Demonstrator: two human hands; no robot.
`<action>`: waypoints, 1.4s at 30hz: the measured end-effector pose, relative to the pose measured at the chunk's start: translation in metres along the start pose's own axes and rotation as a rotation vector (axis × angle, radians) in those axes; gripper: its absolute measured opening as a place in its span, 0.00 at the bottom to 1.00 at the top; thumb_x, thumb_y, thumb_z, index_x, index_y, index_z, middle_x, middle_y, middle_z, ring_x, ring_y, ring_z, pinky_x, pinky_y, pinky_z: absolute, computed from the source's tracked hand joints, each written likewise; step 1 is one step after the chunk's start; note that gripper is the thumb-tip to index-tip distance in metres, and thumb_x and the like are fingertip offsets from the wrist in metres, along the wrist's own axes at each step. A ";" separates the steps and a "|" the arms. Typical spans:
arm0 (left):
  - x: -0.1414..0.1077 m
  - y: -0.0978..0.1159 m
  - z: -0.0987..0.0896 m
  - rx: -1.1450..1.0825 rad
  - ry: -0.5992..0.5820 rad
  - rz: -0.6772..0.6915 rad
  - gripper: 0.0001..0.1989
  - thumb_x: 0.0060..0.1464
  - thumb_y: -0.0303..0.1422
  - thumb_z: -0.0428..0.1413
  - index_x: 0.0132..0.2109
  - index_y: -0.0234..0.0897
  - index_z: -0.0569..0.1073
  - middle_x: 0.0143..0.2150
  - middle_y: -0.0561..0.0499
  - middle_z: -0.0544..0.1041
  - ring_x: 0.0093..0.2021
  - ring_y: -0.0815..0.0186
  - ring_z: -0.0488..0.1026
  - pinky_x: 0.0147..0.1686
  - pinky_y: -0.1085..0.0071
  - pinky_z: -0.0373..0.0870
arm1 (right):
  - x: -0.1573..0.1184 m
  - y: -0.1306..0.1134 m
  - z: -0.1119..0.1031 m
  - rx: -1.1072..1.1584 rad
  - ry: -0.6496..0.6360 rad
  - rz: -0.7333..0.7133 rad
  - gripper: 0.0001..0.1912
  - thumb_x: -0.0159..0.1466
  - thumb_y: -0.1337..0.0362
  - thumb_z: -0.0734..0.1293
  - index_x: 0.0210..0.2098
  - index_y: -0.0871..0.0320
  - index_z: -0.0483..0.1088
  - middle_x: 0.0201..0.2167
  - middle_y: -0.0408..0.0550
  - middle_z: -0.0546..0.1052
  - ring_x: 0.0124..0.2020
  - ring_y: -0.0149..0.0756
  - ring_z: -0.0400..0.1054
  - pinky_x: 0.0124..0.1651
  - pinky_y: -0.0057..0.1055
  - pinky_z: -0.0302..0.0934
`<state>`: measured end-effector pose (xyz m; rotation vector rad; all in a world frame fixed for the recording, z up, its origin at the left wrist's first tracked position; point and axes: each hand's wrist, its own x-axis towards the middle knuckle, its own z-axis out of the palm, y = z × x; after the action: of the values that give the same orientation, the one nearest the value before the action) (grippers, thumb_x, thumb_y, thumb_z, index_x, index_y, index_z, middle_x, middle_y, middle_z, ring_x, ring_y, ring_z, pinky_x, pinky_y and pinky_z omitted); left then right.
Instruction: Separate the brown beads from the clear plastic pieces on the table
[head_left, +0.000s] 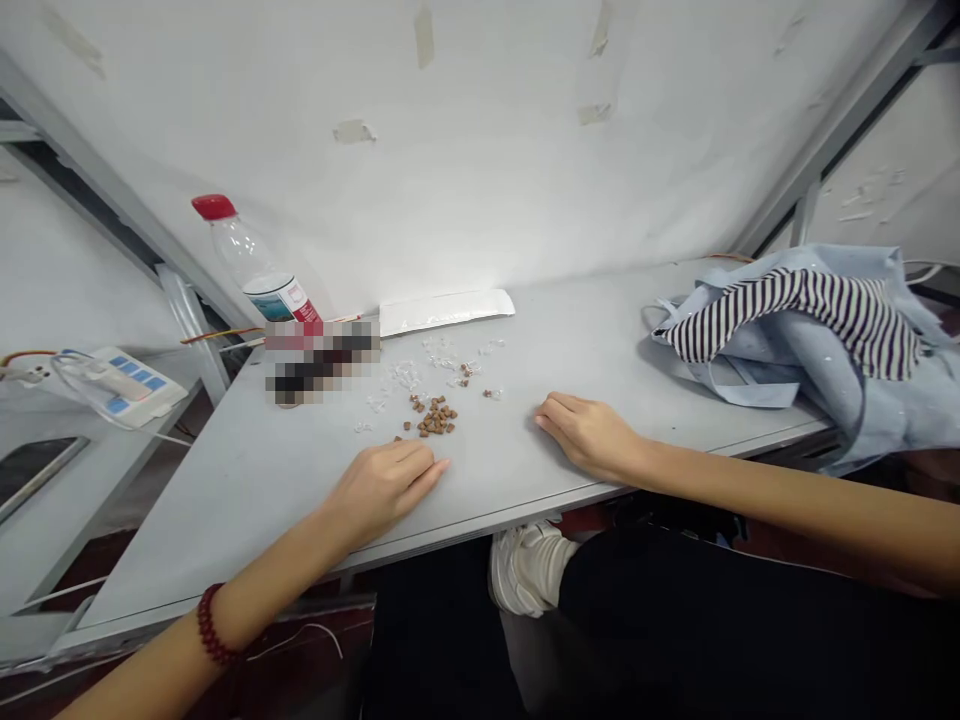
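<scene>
Small brown pellets (435, 416) in a loose heap on a pale grey table (225, 540)

In the head view, the left hand (379, 490), a dark red beaded bracelet (210, 625) around its wrist, rests on the tabletop at about 7 o'clock from the heap. Its fingers lie together and almost straight, their tips just beside the pellets, pinching nothing. The right hand (585, 435) rests at about 3 o'clock, near the table's front edge, with its fingers loosely curled together and also empty. Neither hand touches the heap.

A few stray pellets (491, 394) sit apart at about 2 o'clock. Small clear plastic pieces (405, 375) are scattered from 10 to 1 o'clock, and a flat white strip of packaging (446, 312) lies beyond them at 12 o'clock. At 10 o'clock, a clear plastic bottle with a red cap (251, 258) leans near the table's far corner, and beside it is a pixelated object (322, 362) too blurred to identify. Crumpled pale blue cloth with a navy-and-white striped band (795, 320) sits at the table's far right, around 3 o'clock. Off the table at 9 o'clock lies a white power strip with blue switches (112, 385).
</scene>
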<state>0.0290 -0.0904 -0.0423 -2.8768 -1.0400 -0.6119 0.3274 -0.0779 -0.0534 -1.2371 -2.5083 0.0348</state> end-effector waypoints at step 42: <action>0.091 -0.057 -0.025 -0.333 0.073 -0.472 0.16 0.53 0.39 0.52 0.23 0.37 0.73 0.22 0.52 0.77 0.24 0.67 0.69 0.29 0.70 0.62 | 0.125 0.037 0.019 0.645 0.470 0.310 0.07 0.61 0.63 0.61 0.32 0.59 0.70 0.33 0.50 0.75 0.36 0.37 0.67 0.38 0.34 0.60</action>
<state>0.0491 0.0059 0.0079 -2.8392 -1.7775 -0.9870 0.2796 0.0443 -0.0409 -1.1613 -1.6878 0.5196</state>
